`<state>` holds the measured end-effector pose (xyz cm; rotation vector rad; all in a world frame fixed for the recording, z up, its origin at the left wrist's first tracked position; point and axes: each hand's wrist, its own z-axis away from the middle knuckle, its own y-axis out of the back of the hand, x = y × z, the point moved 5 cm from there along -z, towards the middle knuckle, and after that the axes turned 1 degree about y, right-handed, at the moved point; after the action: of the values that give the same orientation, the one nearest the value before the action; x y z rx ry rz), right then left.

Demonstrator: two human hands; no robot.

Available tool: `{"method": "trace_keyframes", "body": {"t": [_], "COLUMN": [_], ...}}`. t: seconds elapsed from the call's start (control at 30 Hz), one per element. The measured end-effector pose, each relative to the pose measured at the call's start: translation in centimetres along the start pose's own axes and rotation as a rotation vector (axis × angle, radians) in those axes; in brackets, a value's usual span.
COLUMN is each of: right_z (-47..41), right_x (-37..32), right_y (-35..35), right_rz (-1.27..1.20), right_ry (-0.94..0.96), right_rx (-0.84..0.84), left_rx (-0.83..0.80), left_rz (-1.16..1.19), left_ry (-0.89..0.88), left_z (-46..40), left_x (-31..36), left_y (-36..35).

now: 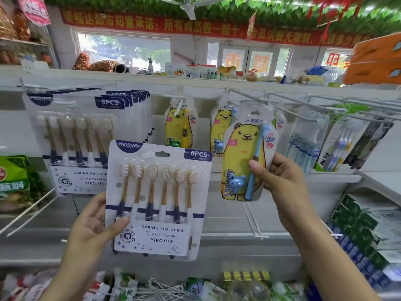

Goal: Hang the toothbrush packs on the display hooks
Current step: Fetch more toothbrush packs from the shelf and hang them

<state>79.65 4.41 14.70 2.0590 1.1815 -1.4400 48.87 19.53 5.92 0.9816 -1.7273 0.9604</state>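
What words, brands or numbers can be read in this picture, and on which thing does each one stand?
"YIKOJIFE", "6PCS TOOTHBRUSH", "CARING FOR GUMS", "DEEP CLEANING": six-brush pack held by the left hand.
"BABY", "3-12": yellow bear pack held by the right hand.
"YIKOJIFE", "6PCS": hanging six-brush packs.
"BABY": hanging bear pack.
Red banner: Chinese characters, partly blurred.
Other labels: too small or blurred.
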Motion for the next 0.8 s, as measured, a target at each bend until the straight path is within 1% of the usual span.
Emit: {"method": "trace_keyframes", "body": {"t": [0.23, 0.47, 0.63, 0.8], "right_z": [-0.3, 0.3, -0.3, -1.1], "right_x": [0.6, 0.8, 1.0, 0.9], "right_y": [-0.1, -0.2, -0.2, -0.2], "right_rz": [-0.056, -0.117, -0.104, -0.138], "right_ry": [0.02, 0.09, 0.057, 0.048], "right_rx": [0.028, 0.083, 0.054, 0.065], "left_rx": [0.0, 0.018, 0.024, 0.029], "left_rz": [0.004, 0.011, 0.015, 0.038], "left_ry": [0.007, 0.028, 0.033, 0.039], "left_z": [-0.2, 0.0, 0.1, 0.1], "left_x": [-0.4, -1.0, -1.3, -1.6], "left_y": [0.1, -0.5, -0.9, -1.2]}}
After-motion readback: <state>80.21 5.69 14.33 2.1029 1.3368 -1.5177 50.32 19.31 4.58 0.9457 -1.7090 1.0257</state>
